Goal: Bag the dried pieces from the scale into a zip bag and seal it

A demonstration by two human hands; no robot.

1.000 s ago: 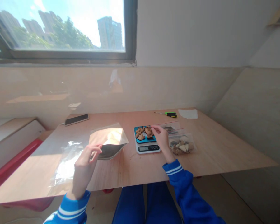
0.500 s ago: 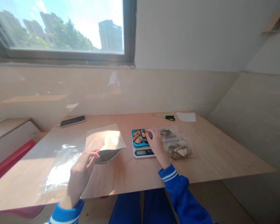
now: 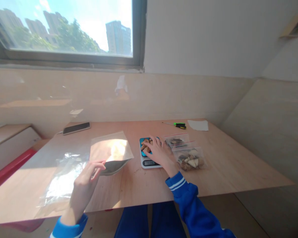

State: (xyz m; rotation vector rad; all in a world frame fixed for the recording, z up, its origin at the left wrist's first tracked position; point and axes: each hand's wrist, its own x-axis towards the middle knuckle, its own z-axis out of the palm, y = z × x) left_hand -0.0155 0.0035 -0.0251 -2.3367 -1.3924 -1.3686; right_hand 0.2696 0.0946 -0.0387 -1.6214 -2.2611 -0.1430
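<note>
My left hand (image 3: 88,175) pinches the upper edge of a kraft paper pouch (image 3: 109,147), holding its mouth apart so that the grey inside shows. The pouch lies on the table left of a small white kitchen scale (image 3: 144,162) with a blue top. Brown dried mushroom pieces (image 3: 146,145) sit on the scale. Spread over them, my right hand (image 3: 162,154) has its fingers apart and touches the pieces; it hides part of the pile and the display. Right beside the scale, a clear zip bag (image 3: 190,159) holds paler mushroom pieces. Behind it lies another zip bag (image 3: 177,140) with dark pieces.
A crumpled clear plastic bag (image 3: 64,180) lies at the left of the wooden table (image 3: 228,162). Toward the back are a phone (image 3: 76,128), a green-and-black screwdriver (image 3: 180,125) and a white paper (image 3: 198,125). The wall and window stand behind.
My right hand has shifted slightly left over the scale, and its fingers have spread wider across the mushroom pieces. My left hand still holds the pouch edge.
</note>
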